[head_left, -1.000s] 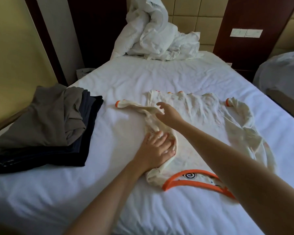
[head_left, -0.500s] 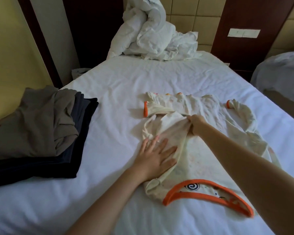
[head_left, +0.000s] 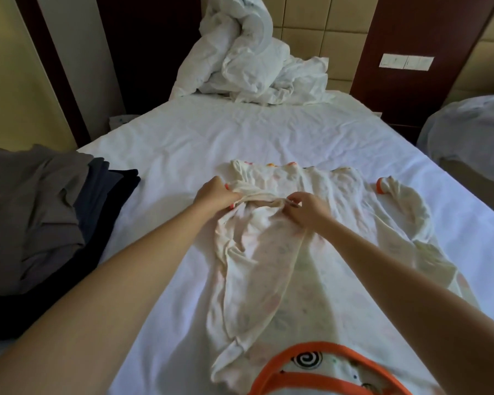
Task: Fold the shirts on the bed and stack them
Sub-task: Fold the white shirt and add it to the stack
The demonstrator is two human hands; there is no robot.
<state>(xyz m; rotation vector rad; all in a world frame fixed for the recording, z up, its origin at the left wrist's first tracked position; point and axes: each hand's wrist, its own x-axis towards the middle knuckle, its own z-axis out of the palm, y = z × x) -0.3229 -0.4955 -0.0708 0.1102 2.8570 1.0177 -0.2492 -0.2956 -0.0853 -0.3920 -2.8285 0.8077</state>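
The left hand point(head_left: 216, 193) and right hand point(head_left: 307, 209), fingers point(head_left: 293, 200) pinching the folded-in sleeve point(head_left: 257, 194), work the far end of the cream shirt point(head_left: 268, 266), which lies lengthwise toward the person, with the stack of folded shirts point(head_left: 40, 223) off to the left.

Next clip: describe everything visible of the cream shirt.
The cream shirt is thin, wrinkled fabric with an orange neckline nearest the camera and an orange cuff on its outspread sleeve. It lies on the white sheet, one side folded over the body. The left hand grips and the right hand pinches the folded-in sleeve.
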